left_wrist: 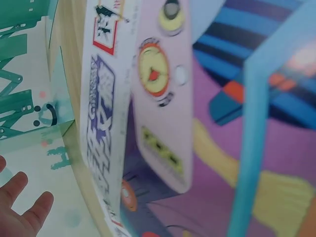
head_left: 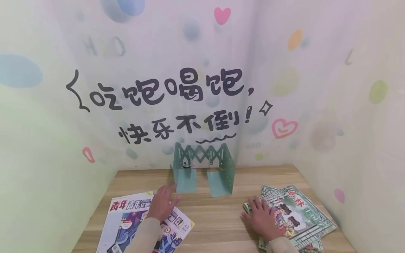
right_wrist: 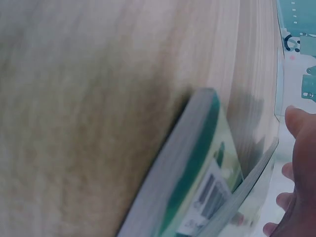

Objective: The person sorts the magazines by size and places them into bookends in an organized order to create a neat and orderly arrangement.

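My left hand (head_left: 162, 203) is over the magazines (head_left: 129, 218) at the left of the table, its fingers spread and pointing toward the bookend. On the right, my right hand (head_left: 262, 218) lies at the left side of a stack of illustrated magazines (head_left: 303, 211), fingers apart. In the right wrist view a magazine with a barcode (right_wrist: 202, 197) shows its thick page edge, below and left of the fingers. Between both piles, farther back, stands a green expandable bookend (head_left: 221, 181) with two upright plates joined by a folding lattice. Neither hand grips anything.
The wooden table (head_left: 218, 225) is bounded by pale printed curtains (head_left: 190, 45) at the back and both sides. The bookend stands close to the back curtain. Magazines in each pile lie flat and overlap at angles.
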The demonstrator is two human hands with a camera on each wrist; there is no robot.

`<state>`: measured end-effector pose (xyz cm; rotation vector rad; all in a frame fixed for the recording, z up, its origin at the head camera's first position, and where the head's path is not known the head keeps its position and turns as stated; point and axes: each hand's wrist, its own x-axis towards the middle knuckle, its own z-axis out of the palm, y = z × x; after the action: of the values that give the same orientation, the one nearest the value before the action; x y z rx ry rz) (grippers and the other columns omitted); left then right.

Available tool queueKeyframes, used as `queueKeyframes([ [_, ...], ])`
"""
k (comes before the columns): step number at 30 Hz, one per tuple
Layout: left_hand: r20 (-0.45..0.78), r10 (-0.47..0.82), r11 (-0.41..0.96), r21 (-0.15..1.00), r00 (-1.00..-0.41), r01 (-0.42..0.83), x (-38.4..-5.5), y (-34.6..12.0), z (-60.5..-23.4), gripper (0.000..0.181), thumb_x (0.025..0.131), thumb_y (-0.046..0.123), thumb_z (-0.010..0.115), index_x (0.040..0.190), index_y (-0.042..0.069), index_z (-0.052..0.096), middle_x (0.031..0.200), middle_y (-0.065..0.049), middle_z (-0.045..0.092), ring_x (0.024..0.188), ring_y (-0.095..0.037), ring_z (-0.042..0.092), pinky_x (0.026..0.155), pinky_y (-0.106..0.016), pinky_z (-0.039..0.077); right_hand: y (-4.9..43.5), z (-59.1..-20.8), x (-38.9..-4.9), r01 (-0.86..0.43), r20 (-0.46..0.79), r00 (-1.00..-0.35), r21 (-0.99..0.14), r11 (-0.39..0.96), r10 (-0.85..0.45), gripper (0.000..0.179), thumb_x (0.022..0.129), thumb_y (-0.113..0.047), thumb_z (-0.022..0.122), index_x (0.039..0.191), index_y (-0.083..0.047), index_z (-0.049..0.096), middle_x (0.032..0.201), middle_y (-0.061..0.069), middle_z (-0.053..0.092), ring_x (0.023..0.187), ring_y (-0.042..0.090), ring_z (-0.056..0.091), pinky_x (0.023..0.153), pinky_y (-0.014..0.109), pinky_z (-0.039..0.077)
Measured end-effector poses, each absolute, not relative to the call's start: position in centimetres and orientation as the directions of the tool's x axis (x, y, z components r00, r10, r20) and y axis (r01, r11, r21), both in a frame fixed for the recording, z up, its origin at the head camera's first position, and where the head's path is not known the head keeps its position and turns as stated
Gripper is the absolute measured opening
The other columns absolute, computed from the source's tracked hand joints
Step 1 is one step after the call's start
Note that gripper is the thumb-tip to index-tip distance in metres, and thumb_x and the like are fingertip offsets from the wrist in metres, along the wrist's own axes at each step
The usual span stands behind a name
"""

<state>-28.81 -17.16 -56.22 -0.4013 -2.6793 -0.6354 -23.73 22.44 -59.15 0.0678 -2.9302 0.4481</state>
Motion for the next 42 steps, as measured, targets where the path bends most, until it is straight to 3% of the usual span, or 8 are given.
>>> queueKeyframes([
  [9,0.388,0.185,0.850,0.398,-0.903,0.346,-30.4,-16.5,-55.4,0.058,0.094,0.042,0.060,0.145,0.019,0.046,0.151,-0.018,0.036,0.133,-0.041,0.039,0.102,-0.061,0.039,22.9,-59.9,-23.7,-0.013,0.104,-0.994,-0.328,0.945,0.022,0.065,0.094,-0.047,0.057,0.144,-0.009,0.045,0.152,0.023,0.031,0.138,0.054,0.016,0.103,0.078,0.004],
  [14,0.365,0.168,0.845,0.426,-0.916,0.325,-30.8,-16.1,-54.7,0.059,0.095,0.045,0.057,0.147,0.021,0.045,0.152,-0.019,0.035,0.135,-0.040,0.037,0.105,-0.059,0.037,22.9,-60.0,-23.6,-0.027,0.117,-0.993,-0.326,0.945,0.012,0.058,0.095,-0.041,0.058,0.143,-0.010,0.048,0.150,0.023,0.034,0.137,0.053,0.018,0.103,0.078,0.006],
  [20,0.347,0.149,0.829,0.467,-0.926,0.308,-31.1,-15.8,-54.0,0.060,0.096,0.041,0.057,0.147,0.014,0.042,0.152,-0.020,0.034,0.136,-0.040,0.035,0.108,-0.057,0.034,22.9,-59.6,-23.4,-0.058,0.150,-0.989,-0.297,0.953,-0.013,0.052,0.095,-0.034,0.059,0.140,-0.009,0.050,0.148,0.023,0.038,0.135,0.054,0.024,0.103,0.078,0.011],
  [33,0.322,0.088,0.752,0.600,-0.943,0.275,-31.0,-15.4,-53.5,0.062,0.100,0.041,0.051,0.149,0.006,0.037,0.152,-0.020,0.035,0.137,-0.042,0.033,0.111,-0.057,0.029,23.1,-59.5,-22.9,-0.083,0.156,-0.987,-0.269,0.960,-0.041,0.051,0.095,-0.034,0.060,0.140,-0.010,0.051,0.147,0.022,0.040,0.134,0.052,0.028,0.102,0.077,0.016],
  [42,0.316,0.038,0.710,0.659,-0.948,0.248,-31.4,-15.1,-53.5,0.055,0.100,0.036,0.052,0.147,0.008,0.041,0.151,-0.018,0.037,0.136,-0.040,0.035,0.112,-0.057,0.028,23.3,-59.4,-22.2,-0.098,0.133,-0.989,-0.264,0.960,-0.065,0.051,0.094,-0.035,0.061,0.139,-0.012,0.053,0.147,0.019,0.042,0.135,0.050,0.029,0.103,0.076,0.016],
])
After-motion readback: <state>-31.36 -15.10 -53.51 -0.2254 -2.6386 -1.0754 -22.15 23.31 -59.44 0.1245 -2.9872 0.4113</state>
